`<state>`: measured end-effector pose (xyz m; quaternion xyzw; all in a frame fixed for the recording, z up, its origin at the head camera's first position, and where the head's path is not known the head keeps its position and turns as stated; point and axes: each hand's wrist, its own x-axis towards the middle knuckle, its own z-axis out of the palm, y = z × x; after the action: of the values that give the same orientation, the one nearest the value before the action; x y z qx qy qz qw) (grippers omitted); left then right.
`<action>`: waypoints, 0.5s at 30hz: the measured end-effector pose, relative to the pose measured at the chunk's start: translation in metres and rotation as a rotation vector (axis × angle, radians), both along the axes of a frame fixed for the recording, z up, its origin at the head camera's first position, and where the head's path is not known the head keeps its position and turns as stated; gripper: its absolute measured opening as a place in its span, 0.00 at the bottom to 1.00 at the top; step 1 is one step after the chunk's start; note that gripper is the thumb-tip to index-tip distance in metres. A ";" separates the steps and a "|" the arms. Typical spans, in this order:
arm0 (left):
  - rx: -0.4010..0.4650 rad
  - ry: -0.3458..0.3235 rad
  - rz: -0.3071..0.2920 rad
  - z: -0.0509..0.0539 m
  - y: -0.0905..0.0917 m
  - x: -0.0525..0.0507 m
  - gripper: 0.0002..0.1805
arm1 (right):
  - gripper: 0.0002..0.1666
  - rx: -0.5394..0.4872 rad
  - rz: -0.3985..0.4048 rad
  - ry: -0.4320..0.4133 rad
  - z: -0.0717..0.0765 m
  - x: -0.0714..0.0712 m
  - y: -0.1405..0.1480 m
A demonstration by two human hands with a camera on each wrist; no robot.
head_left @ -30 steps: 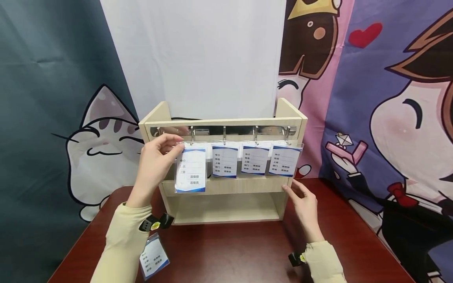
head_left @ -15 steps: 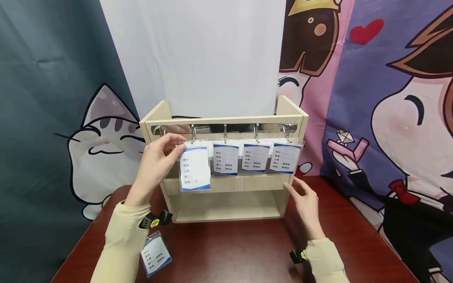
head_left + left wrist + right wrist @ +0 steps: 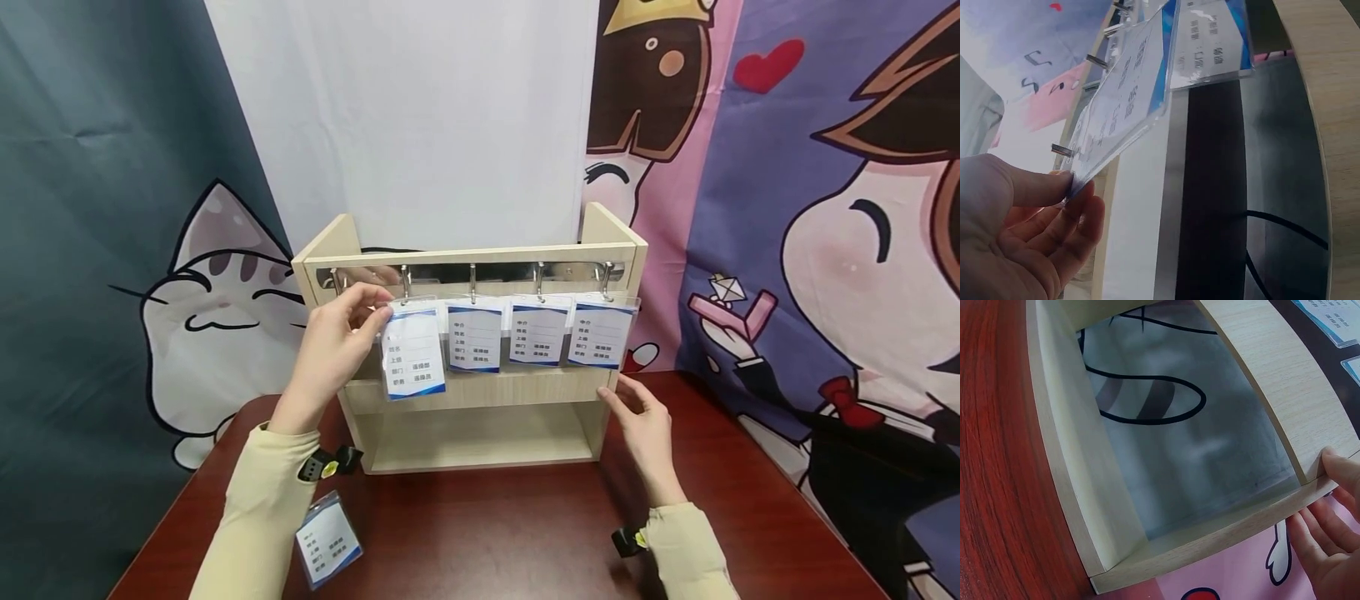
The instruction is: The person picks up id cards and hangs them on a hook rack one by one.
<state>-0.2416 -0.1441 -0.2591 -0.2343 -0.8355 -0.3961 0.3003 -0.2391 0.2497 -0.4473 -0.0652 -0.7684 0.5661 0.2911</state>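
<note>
My left hand [image 3: 335, 350] pinches the upper left corner of a clear-sleeved badge card [image 3: 413, 354] between thumb and fingers. The card's top edge is at the second hook [image 3: 406, 282] from the left; in the left wrist view a metal hook tip [image 3: 1061, 150] shows right by the pinched corner. Whether the hook passes through the card's slot I cannot tell. My right hand [image 3: 641, 433] grips the right side edge of the pale wooden rack [image 3: 480, 396], thumb on the front, fingers behind in the right wrist view. Three similar badge cards [image 3: 474, 337] hang from the hooks to the right.
Another badge card [image 3: 328, 540] lies on the red-brown table [image 3: 480, 533] below my left forearm. The leftmost hook [image 3: 336, 282], just above my left hand, carries no card. A cartoon-printed cloth [image 3: 750, 208] stands behind and to the right.
The pinched card has shifted slightly right, and its lower end has risen and tilted a little. My left hand stays at its corner. The right hand keeps its grip on the rack.
</note>
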 end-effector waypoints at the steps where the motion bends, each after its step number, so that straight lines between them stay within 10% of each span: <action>1: -0.002 0.008 0.003 0.000 0.000 -0.001 0.06 | 0.26 0.000 0.000 -0.001 0.000 0.000 0.000; 15: -0.002 0.098 0.064 -0.004 0.005 -0.005 0.05 | 0.26 0.012 -0.023 -0.012 0.001 0.002 -0.002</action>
<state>-0.2462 -0.1389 -0.2632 -0.2270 -0.8273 -0.3733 0.3532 -0.2371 0.2473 -0.4467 -0.0754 -0.7728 0.5577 0.2934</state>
